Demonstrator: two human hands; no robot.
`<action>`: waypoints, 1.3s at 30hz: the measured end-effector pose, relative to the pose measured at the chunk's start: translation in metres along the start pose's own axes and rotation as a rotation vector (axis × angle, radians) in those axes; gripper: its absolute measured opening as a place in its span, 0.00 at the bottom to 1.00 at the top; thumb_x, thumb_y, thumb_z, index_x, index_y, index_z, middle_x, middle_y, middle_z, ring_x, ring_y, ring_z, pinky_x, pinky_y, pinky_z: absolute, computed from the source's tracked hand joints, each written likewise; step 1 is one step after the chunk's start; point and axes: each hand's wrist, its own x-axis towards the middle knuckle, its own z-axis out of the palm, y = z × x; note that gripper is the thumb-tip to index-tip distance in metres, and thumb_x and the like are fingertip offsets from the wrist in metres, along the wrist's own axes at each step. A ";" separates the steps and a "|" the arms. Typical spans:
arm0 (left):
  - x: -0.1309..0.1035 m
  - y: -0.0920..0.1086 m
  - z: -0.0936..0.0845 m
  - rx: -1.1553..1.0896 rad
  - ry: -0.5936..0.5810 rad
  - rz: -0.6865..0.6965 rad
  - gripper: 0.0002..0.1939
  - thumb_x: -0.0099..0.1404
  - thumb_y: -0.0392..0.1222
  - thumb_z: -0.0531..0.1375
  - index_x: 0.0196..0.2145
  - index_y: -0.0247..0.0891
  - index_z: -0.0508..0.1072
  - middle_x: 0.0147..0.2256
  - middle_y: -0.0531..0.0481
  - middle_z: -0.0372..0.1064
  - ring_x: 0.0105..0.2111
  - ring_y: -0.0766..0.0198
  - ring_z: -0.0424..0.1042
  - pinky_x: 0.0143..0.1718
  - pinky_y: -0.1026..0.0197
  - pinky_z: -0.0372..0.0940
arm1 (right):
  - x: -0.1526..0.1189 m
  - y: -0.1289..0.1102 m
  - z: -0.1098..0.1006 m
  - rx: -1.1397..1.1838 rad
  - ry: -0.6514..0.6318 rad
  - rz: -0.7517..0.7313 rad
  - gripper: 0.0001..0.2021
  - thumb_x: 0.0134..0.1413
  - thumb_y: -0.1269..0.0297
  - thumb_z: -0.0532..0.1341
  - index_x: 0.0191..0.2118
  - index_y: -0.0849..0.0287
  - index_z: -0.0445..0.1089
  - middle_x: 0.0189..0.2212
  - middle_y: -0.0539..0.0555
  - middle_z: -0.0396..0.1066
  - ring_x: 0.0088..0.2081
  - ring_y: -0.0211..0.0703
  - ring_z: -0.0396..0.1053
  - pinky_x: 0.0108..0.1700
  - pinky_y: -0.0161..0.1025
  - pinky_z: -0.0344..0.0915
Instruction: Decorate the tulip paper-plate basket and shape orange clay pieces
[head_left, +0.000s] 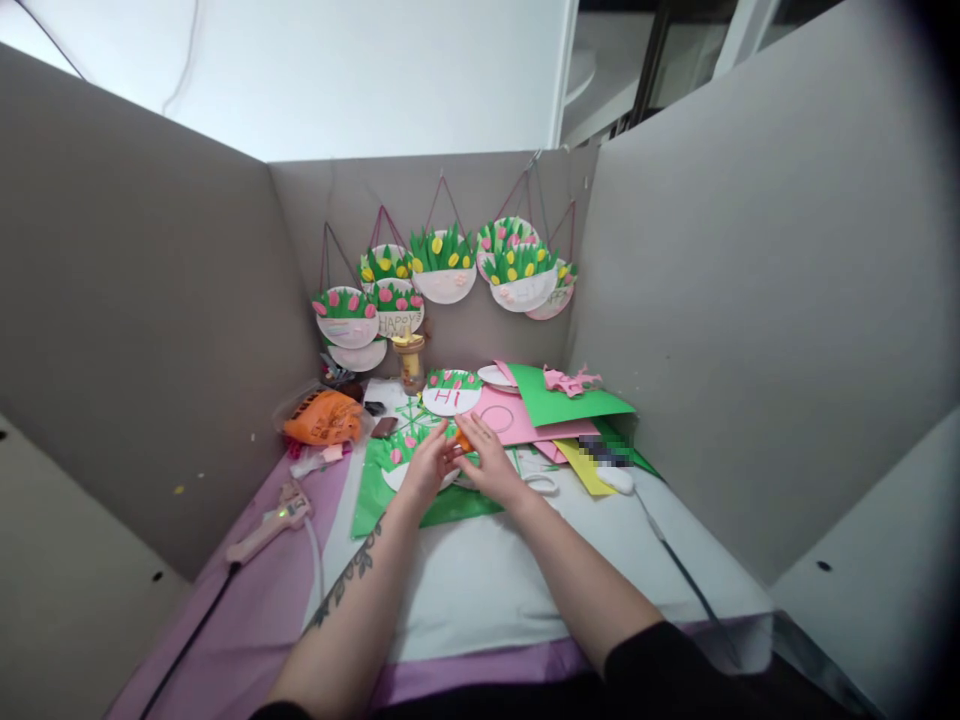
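Observation:
My left hand [430, 462] and my right hand [491, 462] come together over the middle of the table. Between their fingers is a small orange object [465, 438], mostly covered, so its kind does not show. Both hands are closed around it. Below them lies a paper-plate basket [396, 478] with green paper grass and pink flowers, partly hidden, on a green sheet [367, 505]. Just beyond my fingers rests a finished-looking half-plate basket [452, 398] marked "HI" in pink. White-handled scissors [541, 485] lie to the right of my right hand.
Pink paper [517, 418], green paper [570, 400] and yellow paper [589, 468] pile up at the right. A pink glue gun [274, 525] and orange bag [322, 418] are on the left. A jar [410, 365] stands behind. Plate baskets [444, 275] hang on the grey back panel.

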 end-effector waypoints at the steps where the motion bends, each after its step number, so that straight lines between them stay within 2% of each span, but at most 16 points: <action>1: -0.001 0.001 0.001 -0.038 -0.030 -0.034 0.34 0.59 0.46 0.60 0.61 0.42 0.55 0.37 0.46 0.74 0.30 0.64 0.74 0.33 0.62 0.67 | 0.001 0.001 0.000 -0.031 0.019 -0.015 0.27 0.51 0.65 0.59 0.59 0.50 0.60 0.59 0.52 0.60 0.64 0.49 0.48 0.65 0.53 0.42; 5: -0.007 0.011 0.002 -0.100 -0.194 -0.119 0.34 0.64 0.53 0.53 0.64 0.51 0.43 0.48 0.42 0.70 0.36 0.59 0.76 0.37 0.57 0.67 | 0.005 0.005 -0.003 0.049 0.183 0.030 0.21 0.52 0.67 0.58 0.53 0.53 0.67 0.53 0.56 0.67 0.57 0.49 0.61 0.61 0.51 0.55; 8: -0.012 0.019 0.001 -0.186 -0.305 -0.161 0.37 0.63 0.63 0.47 0.64 0.47 0.42 0.54 0.35 0.64 0.42 0.51 0.74 0.40 0.51 0.66 | 0.008 0.004 -0.007 0.360 0.324 0.165 0.20 0.51 0.63 0.60 0.52 0.54 0.67 0.50 0.57 0.69 0.51 0.47 0.67 0.56 0.49 0.62; 11: -0.016 0.023 0.001 -0.268 -0.381 -0.159 0.41 0.61 0.68 0.43 0.64 0.41 0.46 0.55 0.33 0.62 0.46 0.46 0.71 0.44 0.47 0.64 | 0.011 0.001 -0.012 0.727 0.437 0.288 0.18 0.49 0.61 0.62 0.47 0.55 0.69 0.46 0.55 0.71 0.46 0.45 0.71 0.51 0.46 0.66; 15: -0.019 0.025 0.000 -0.336 -0.463 -0.137 0.42 0.60 0.69 0.42 0.64 0.40 0.50 0.57 0.34 0.59 0.50 0.42 0.67 0.48 0.44 0.60 | 0.013 0.003 -0.019 1.051 0.431 0.405 0.12 0.48 0.63 0.61 0.41 0.57 0.71 0.37 0.53 0.74 0.41 0.44 0.73 0.45 0.44 0.71; 18: -0.020 0.025 0.000 -0.375 -0.490 -0.128 0.43 0.60 0.69 0.42 0.64 0.40 0.48 0.59 0.34 0.56 0.54 0.41 0.63 0.50 0.43 0.57 | 0.013 0.008 -0.023 1.156 0.416 0.482 0.10 0.48 0.64 0.59 0.36 0.60 0.73 0.33 0.54 0.74 0.38 0.43 0.74 0.42 0.41 0.72; 20: -0.020 0.025 0.001 -0.404 -0.496 -0.118 0.43 0.59 0.70 0.42 0.64 0.42 0.47 0.62 0.36 0.52 0.57 0.41 0.59 0.52 0.43 0.55 | 0.013 0.010 -0.023 1.127 0.399 0.497 0.10 0.49 0.63 0.58 0.35 0.61 0.73 0.35 0.55 0.74 0.37 0.43 0.74 0.42 0.41 0.72; 22: -0.020 0.025 0.001 -0.431 -0.495 -0.107 0.43 0.59 0.71 0.43 0.64 0.45 0.47 0.63 0.38 0.48 0.59 0.41 0.56 0.53 0.43 0.53 | 0.011 0.007 -0.022 1.010 0.370 0.441 0.12 0.51 0.62 0.57 0.39 0.60 0.73 0.41 0.56 0.73 0.41 0.46 0.74 0.46 0.45 0.71; 25: -0.020 0.025 0.002 -0.456 -0.481 -0.080 0.42 0.58 0.71 0.44 0.64 0.49 0.48 0.64 0.42 0.45 0.59 0.41 0.55 0.54 0.43 0.52 | 0.006 -0.004 -0.018 0.612 0.304 0.232 0.19 0.52 0.64 0.57 0.51 0.55 0.68 0.53 0.56 0.67 0.54 0.49 0.66 0.55 0.48 0.64; 28: -0.019 0.024 0.000 -0.468 -0.466 -0.053 0.41 0.57 0.71 0.46 0.63 0.51 0.49 0.64 0.43 0.45 0.57 0.42 0.59 0.53 0.43 0.53 | 0.000 -0.013 -0.015 0.156 0.216 0.005 0.28 0.53 0.66 0.58 0.61 0.53 0.57 0.59 0.56 0.61 0.60 0.47 0.58 0.61 0.48 0.56; 29: -0.018 0.024 0.000 -0.470 -0.462 -0.047 0.41 0.57 0.71 0.46 0.63 0.51 0.49 0.64 0.43 0.46 0.55 0.44 0.61 0.52 0.43 0.54 | -0.001 -0.014 -0.015 0.054 0.194 -0.047 0.29 0.53 0.67 0.59 0.61 0.53 0.56 0.59 0.57 0.61 0.60 0.47 0.58 0.62 0.49 0.55; 31: -0.017 0.022 -0.002 -0.468 -0.451 -0.039 0.41 0.56 0.71 0.48 0.63 0.52 0.48 0.63 0.42 0.47 0.50 0.47 0.66 0.50 0.45 0.57 | -0.001 -0.013 -0.013 -0.061 0.150 -0.103 0.26 0.51 0.67 0.61 0.58 0.54 0.62 0.56 0.57 0.64 0.59 0.48 0.60 0.61 0.50 0.55; 33: -0.017 0.021 -0.003 -0.454 -0.443 -0.044 0.43 0.55 0.71 0.50 0.63 0.54 0.46 0.63 0.39 0.49 0.44 0.52 0.70 0.47 0.48 0.59 | 0.000 -0.011 -0.010 -0.079 0.098 -0.103 0.21 0.50 0.67 0.62 0.52 0.53 0.69 0.53 0.56 0.68 0.57 0.49 0.62 0.61 0.51 0.57; 35: -0.017 0.020 -0.003 -0.444 -0.441 -0.043 0.45 0.53 0.72 0.51 0.64 0.56 0.44 0.62 0.38 0.50 0.39 0.55 0.72 0.45 0.50 0.60 | 0.001 -0.008 -0.008 -0.011 0.067 -0.053 0.17 0.49 0.65 0.63 0.48 0.52 0.73 0.52 0.55 0.69 0.56 0.49 0.64 0.60 0.50 0.57; 37: -0.018 0.019 -0.001 -0.452 -0.432 -0.019 0.45 0.53 0.72 0.52 0.64 0.57 0.42 0.62 0.39 0.50 0.40 0.54 0.72 0.46 0.50 0.59 | 0.004 -0.006 -0.006 0.135 0.085 0.060 0.17 0.48 0.63 0.64 0.47 0.53 0.73 0.51 0.55 0.70 0.55 0.49 0.66 0.60 0.50 0.59; 39: -0.019 0.020 0.000 -0.466 -0.419 0.006 0.45 0.53 0.72 0.51 0.64 0.57 0.42 0.63 0.41 0.49 0.46 0.50 0.70 0.49 0.48 0.57 | 0.007 -0.004 -0.007 0.366 0.161 0.202 0.18 0.47 0.57 0.65 0.46 0.54 0.73 0.49 0.57 0.72 0.52 0.50 0.69 0.57 0.51 0.62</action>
